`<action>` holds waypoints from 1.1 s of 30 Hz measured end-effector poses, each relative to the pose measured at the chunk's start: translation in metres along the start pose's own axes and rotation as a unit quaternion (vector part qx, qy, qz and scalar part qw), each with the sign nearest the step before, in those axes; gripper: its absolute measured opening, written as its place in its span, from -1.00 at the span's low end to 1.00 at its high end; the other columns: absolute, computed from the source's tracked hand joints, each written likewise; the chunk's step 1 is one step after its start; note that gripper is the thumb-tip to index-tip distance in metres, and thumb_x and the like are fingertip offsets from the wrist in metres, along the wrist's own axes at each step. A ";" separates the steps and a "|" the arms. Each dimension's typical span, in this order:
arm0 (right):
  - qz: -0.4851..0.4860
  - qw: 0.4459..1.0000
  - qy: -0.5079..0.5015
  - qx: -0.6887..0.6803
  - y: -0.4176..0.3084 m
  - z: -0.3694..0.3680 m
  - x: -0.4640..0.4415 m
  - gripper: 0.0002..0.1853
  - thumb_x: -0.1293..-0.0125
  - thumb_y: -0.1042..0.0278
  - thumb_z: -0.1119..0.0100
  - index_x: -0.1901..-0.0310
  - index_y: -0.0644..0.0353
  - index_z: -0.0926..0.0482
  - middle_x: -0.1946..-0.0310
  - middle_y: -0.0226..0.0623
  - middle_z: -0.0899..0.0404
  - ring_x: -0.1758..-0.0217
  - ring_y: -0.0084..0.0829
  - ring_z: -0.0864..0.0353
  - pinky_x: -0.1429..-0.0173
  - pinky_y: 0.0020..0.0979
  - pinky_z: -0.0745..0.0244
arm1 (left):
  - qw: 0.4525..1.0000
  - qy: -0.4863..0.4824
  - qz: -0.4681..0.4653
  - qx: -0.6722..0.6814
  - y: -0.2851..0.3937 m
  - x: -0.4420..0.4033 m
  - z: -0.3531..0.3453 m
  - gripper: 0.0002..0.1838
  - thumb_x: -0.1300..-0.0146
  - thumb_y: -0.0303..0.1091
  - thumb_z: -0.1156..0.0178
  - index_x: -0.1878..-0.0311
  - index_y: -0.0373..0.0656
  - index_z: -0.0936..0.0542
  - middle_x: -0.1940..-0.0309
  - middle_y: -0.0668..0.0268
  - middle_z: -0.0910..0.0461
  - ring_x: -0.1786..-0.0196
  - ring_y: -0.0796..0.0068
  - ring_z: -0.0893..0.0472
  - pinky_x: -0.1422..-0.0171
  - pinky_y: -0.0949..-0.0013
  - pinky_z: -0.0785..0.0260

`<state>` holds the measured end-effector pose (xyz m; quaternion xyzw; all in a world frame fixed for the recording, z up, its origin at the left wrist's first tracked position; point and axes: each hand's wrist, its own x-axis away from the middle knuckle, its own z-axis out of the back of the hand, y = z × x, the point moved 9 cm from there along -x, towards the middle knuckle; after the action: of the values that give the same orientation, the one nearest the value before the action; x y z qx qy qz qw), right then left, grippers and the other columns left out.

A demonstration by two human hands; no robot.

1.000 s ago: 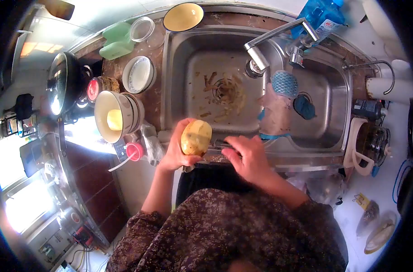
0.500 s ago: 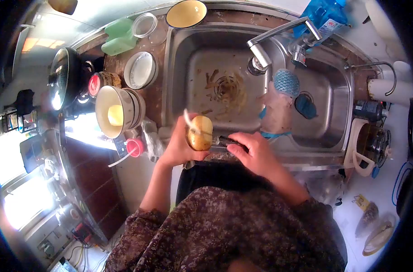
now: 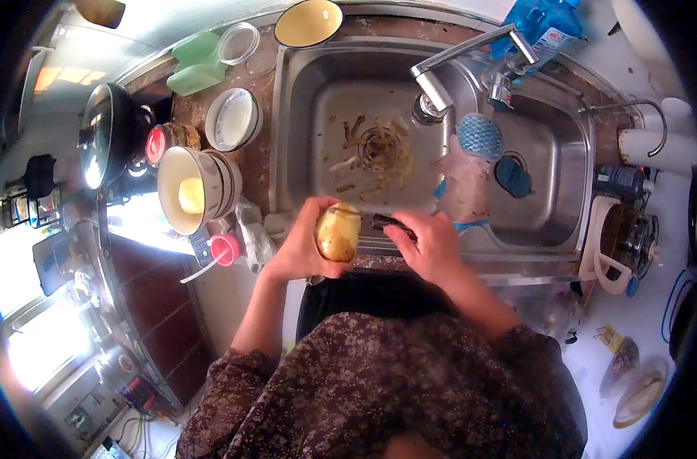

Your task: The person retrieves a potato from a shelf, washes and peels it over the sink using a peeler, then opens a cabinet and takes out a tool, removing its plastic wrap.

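Hugging a potato (image 3: 341,232), the left hand (image 3: 296,246) has a snug grip; the right hand (image 3: 432,243) grips a peeler (image 3: 382,221). Some is bare; brown skin (image 3: 334,243) is left.

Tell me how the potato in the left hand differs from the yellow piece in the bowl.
The potato has brownish skin on part of it; the yellow piece shows none. The left hand grips the potato, while the yellow piece rests in the bowl. Both show some pale yellow surface.
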<state>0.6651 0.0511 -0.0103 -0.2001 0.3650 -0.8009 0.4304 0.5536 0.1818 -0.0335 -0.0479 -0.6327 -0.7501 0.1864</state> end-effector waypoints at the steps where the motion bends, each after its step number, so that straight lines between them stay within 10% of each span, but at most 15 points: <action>1: -0.033 0.999 -0.007 0.010 0.008 -0.003 -0.001 -0.78 -0.14 0.15 -0.20 0.31 0.12 -0.56 0.58 -0.25 -0.55 0.54 -0.22 -0.52 0.39 -0.27 -0.25 | 1.000 -0.004 -0.012 -0.018 0.001 -0.001 0.000 -0.03 0.41 -0.21 -0.50 -0.13 -0.26 -0.19 0.04 0.16 -0.33 -0.06 0.36 -0.36 -0.18 0.35 -0.20; 17: -0.262 0.956 -0.132 -0.008 0.084 -0.057 0.029 -0.56 -0.26 -0.15 0.04 0.32 0.12 -0.53 0.56 -0.22 -0.57 0.50 -0.26 -0.54 0.39 -0.33 -0.33 | 0.999 -0.009 -0.028 0.016 0.022 0.001 -0.005 -0.05 0.41 -0.25 -0.47 -0.14 -0.25 -0.21 0.02 0.18 -0.33 -0.10 0.36 -0.35 -0.22 0.35 -0.18; 19: -0.266 0.875 -0.115 -0.387 0.074 -0.076 0.019 -0.45 -0.20 -0.27 0.01 0.23 0.18 -0.48 0.57 -0.41 -0.51 0.50 -0.55 -0.43 0.38 -0.51 -0.27 | 0.996 0.018 -0.050 -0.069 0.019 -0.008 -0.001 -0.07 0.44 -0.26 -0.46 -0.12 -0.25 -0.24 0.04 0.17 -0.34 -0.08 0.29 -0.36 -0.21 0.33 -0.18; 33: -0.367 0.684 -0.146 -0.614 0.022 -0.082 0.023 -0.43 -0.01 -0.04 -0.29 0.03 0.10 -0.35 0.35 -0.54 -0.34 0.44 -0.73 -0.22 0.46 -0.66 -0.09 | 0.977 0.008 -0.106 -0.182 0.049 -0.013 -0.013 0.01 0.49 -0.15 -0.53 -0.15 -0.23 -0.27 -0.06 0.08 -0.32 -0.16 0.14 -0.31 -0.24 0.23 -0.18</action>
<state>0.6125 0.0579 -0.0803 -0.6514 0.6052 -0.4524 -0.0688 0.5842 0.1658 0.0060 -0.0081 -0.4852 -0.8687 0.0991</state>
